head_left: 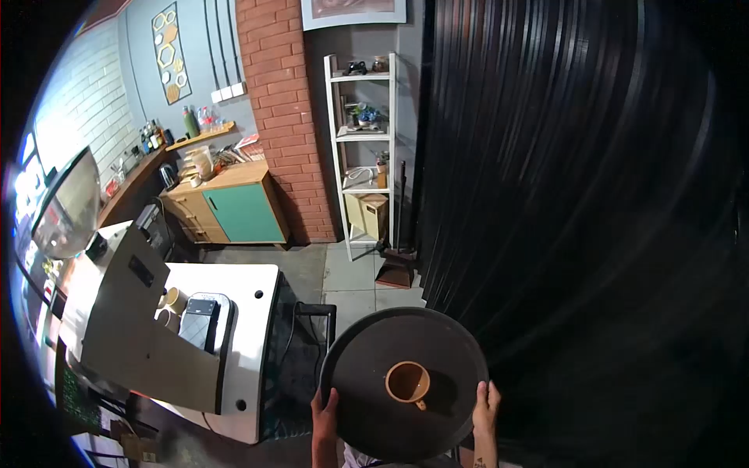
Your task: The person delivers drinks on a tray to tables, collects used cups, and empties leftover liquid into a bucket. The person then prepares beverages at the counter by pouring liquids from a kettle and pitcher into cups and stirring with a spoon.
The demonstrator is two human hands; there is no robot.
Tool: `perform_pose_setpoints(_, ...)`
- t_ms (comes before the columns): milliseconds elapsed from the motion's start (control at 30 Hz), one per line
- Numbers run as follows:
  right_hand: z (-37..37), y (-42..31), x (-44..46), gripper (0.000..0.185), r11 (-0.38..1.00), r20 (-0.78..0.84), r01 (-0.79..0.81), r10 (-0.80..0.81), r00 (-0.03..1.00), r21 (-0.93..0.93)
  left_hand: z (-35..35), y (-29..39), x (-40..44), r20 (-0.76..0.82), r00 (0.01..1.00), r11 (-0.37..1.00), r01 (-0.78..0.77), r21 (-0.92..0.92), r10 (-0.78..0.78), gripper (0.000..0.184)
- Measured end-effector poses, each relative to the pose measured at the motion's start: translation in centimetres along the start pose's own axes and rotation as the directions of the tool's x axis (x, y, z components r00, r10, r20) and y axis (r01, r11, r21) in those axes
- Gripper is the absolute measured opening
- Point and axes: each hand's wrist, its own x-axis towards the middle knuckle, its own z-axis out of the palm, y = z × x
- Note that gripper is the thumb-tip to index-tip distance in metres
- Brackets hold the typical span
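A round dark serving tray point(359, 351) is held level in front of my body. My left hand point(324, 413) grips its left rim, thumb on top. At the opposite rim my right hand point(486, 405) holds on, its thumb also over the edge and the other fingers mostly hidden. Near the middle of the tray stands a brown cup point(407, 382) with its handle toward me. Neither hand touches the cup, and I cannot tell what is inside it.
On the left, a white counter point(250, 327) carries a coffee grinder point(133, 312) and a scale point(201, 324). A black strip curtain point(546, 195) hangs along the right. Ahead are a white ladder shelf point(363, 136), a dustpan point(395, 271) and a green-doored cabinet point(246, 214).
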Motion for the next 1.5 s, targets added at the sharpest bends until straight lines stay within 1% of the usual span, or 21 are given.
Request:
perform_pose_setpoints(33, 1.1, -1.3, 1.3, 0.066, 0.999, -0.020, -0.030, 0.030, 0.999, 0.013, 0.5, 0.1, 1.4, -0.033, 0.999, 1.000, 0.000, 0.001, 0.000, 0.035)
perform_pose_setpoints(67, 2.2, -1.9, 2.9, 0.065, 1.000, 0.020, -0.011, 0.011, 1.000, 0.004, 0.8, 0.2, 3.0, -0.026, 1.000, 0.999, -0.005, 0.042, 0.006, 0.031)
perform_pose_setpoints(167, 6.4, -4.8, 7.3, 0.065, 0.997, 0.028, -0.047, 0.046, 0.999, 0.064, 2.2, -0.5, 9.4, -0.028, 1.000, 1.000, 0.008, -0.016, -0.008, 0.027)
perform_pose_setpoints(233, 9.4, -6.2, 11.0, 0.063, 0.995, 0.028, -0.079, 0.078, 0.997, 0.067, 3.7, -1.1, 14.2, -0.108, 0.993, 0.998, -0.042, 0.051, 0.047, 0.027)
perform_pose_setpoints(300, 12.5, -5.7, 16.5, 0.062, 0.981, 0.018, 0.041, -0.046, 0.999, 0.191, 5.3, 1.0, 18.9, -0.015, 0.999, 0.994, -0.042, 0.101, 0.044, 0.029)
perform_pose_setpoints(333, 14.2, -6.9, 18.3, 0.061, 0.991, -0.021, 0.041, -0.039, 0.999, 0.130, 7.4, 2.6, 20.9, -0.018, 0.998, 0.997, -0.064, 0.039, 0.064, 0.032)
perform_pose_setpoints(367, 15.0, -9.8, 18.9, 0.071, 0.994, 0.072, 0.056, -0.063, 0.995, 0.098, 8.1, 3.2, 23.1, 0.001, 0.999, 0.999, -0.040, -0.021, 0.040, 0.034)
perform_pose_setpoints(433, 17.6, -12.3, 22.5, 0.071, 0.978, 0.130, 0.145, -0.165, 0.978, 0.154, 9.1, 4.6, 27.3, 0.008, 0.999, 0.999, -0.042, 0.014, 0.042, 0.035)
perform_pose_setpoints(533, 21.5, -19.0, 24.9, 0.071, 0.987, 0.118, 0.132, -0.143, 0.983, 0.097, 10.7, 6.6, 32.8, -0.008, 0.997, 0.995, -0.072, -0.075, 0.071, 0.037)
perform_pose_setpoints(567, 23.1, -19.9, 26.4, 0.071, 0.983, 0.126, 0.154, -0.166, 0.978, 0.099, 10.9, 7.2, 34.3, -0.048, 0.998, 0.997, -0.045, -0.062, 0.042, 0.037)
perform_pose_setpoints(633, 26.4, -22.2, 29.1, 0.070, 0.982, 0.177, 0.161, -0.176, 0.968, 0.097, 11.1, 7.6, 37.3, -0.104, 0.993, 0.993, -0.074, -0.095, 0.064, 0.039)
perform_pose_setpoints(700, 30.2, -24.5, 31.6, 0.069, 0.981, 0.225, 0.178, -0.190, 0.956, 0.071, 11.1, 8.5, 40.0, -0.170, 0.982, 0.993, -0.099, -0.063, 0.087, 0.039)
perform_pose_setpoints(900, 44.1, -28.9, 40.5, 0.067, 0.962, 0.447, 0.271, -0.250, 0.859, 0.017, 9.9, 9.3, 48.7, -0.407, 0.905, 0.981, -0.171, -0.087, 0.122, 0.039)
perform_pose_setpoints(967, 49.9, -31.3, 42.9, 0.058, 0.928, 0.504, 0.369, -0.339, 0.795, 0.043, 9.8, 10.6, 51.9, -0.491, 0.862, 0.974, -0.202, -0.105, 0.126, 0.040)
perform_pose_setpoints(1033, 54.0, -35.3, 43.0, 0.058, 0.944, 0.588, 0.329, -0.282, 0.758, 0.028, 9.5, 11.7, 54.0, -0.554, 0.829, 0.965, -0.200, -0.172, 0.073, 0.039)
perform_pose_setpoints(1133, 61.4, -38.1, 45.5, 0.057, 0.909, 0.711, 0.414, -0.318, 0.627, 0.041, 9.0, 12.8, 57.4, -0.665, 0.734, 0.947, -0.293, -0.130, 0.136, 0.041)
perform_pose_setpoints(1200, 65.6, -40.6, 44.7, 0.050, 0.898, 0.835, 0.410, -0.345, 0.429, 0.160, 8.5, 13.5, 58.7, -0.729, 0.669, 0.942, -0.319, -0.107, 0.143, 0.042)
perform_pose_setpoints(1300, 72.4, -44.4, 43.8, 0.040, 0.877, 0.907, 0.339, -0.401, 0.124, 0.342, 7.5, 15.8, 61.6, -0.806, 0.584, 0.922, -0.357, -0.153, 0.092, 0.043)
perform_pose_setpoints(1333, 74.5, -44.7, 43.7, 0.040, 0.886, 0.932, 0.374, -0.341, 0.126, 0.274, 6.7, 16.4, 62.7, -0.833, 0.547, 0.921, -0.361, -0.148, 0.081, 0.043)
perform_pose_setpoints(1367, 76.9, -44.7, 43.1, 0.031, 0.873, 0.915, 0.368, -0.385, 0.119, 0.320, 5.7, 16.9, 63.7, -0.856, 0.512, 0.921, -0.363, -0.142, 0.069, 0.044)
perform_pose_setpoints(1500, 85.5, -45.7, 40.3, 0.032, 0.880, 0.923, 0.355, -0.372, 0.099, 0.316, 0.0, 18.7, 68.6, -0.870, 0.490, 0.909, -0.382, -0.163, 0.050, 0.045)
